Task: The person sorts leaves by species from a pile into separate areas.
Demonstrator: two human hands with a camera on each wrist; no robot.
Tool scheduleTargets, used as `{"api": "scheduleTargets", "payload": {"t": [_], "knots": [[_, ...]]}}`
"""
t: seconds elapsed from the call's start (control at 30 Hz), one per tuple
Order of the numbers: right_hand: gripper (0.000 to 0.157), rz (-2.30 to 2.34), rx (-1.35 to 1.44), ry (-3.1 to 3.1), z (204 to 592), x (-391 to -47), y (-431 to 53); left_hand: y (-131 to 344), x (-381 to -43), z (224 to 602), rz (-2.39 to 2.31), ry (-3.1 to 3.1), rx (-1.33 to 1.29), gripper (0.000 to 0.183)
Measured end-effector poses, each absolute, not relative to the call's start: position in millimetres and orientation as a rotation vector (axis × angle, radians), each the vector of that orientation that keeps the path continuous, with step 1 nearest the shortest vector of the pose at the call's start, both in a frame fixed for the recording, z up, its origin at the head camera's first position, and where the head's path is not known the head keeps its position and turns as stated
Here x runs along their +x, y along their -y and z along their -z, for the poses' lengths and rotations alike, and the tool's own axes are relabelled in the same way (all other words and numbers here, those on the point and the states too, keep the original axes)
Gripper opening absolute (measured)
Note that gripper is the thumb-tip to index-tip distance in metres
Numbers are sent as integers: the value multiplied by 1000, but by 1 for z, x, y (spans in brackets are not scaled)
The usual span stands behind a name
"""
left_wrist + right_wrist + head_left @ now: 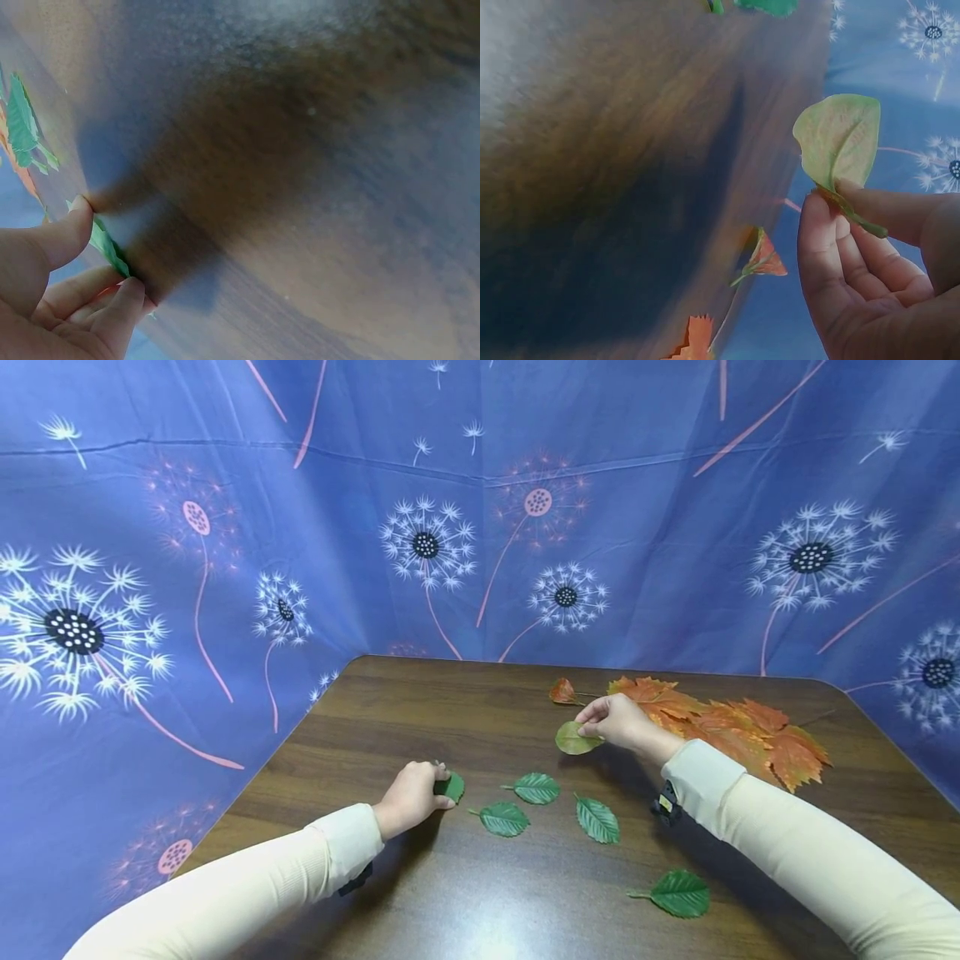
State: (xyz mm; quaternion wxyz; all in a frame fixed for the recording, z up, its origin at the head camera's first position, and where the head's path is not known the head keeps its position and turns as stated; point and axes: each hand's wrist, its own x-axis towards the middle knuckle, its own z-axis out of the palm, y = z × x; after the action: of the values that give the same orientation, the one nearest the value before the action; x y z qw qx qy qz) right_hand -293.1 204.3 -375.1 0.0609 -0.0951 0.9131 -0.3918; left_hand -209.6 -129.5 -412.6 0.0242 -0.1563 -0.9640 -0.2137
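My right hand (pixel 619 722) pinches a rounded yellow-green leaf (pixel 574 739) between thumb and fingers, above the table. In the right wrist view this leaf (pixel 841 139) points upward, its short stem at the thumb. Farther left, my left hand (pixel 411 795) holds a dark green leaf (pixel 452 787) low at the tabletop. The left wrist view shows the thumb at one end of that green leaf (pixel 107 244) and fingertips at the other. Several toothed green leaves lie between and in front of the hands, one (pixel 504 819) close to the left hand.
A pile of orange maple leaves (pixel 738 735) lies at the right, partly behind the right forearm. A small red-orange leaf (pixel 562 692) lies behind the right hand. One green leaf (pixel 680 894) is near the front of the brown wooden table (pixel 420 710). Blue dandelion-print cloth (pixel 637 510) hangs behind.
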Motion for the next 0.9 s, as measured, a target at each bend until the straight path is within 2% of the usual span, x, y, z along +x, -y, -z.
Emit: {"api": "scheduleTargets", "payload": {"t": [0.47,0.9], "knots": [[20,1271,-86,-2767,391,-330,-203,129,-209,411,630,2993,-476,37],[22,1287,-34,-2823,402,-352,-198,130,-211,415,646,2954,-520,36]]}}
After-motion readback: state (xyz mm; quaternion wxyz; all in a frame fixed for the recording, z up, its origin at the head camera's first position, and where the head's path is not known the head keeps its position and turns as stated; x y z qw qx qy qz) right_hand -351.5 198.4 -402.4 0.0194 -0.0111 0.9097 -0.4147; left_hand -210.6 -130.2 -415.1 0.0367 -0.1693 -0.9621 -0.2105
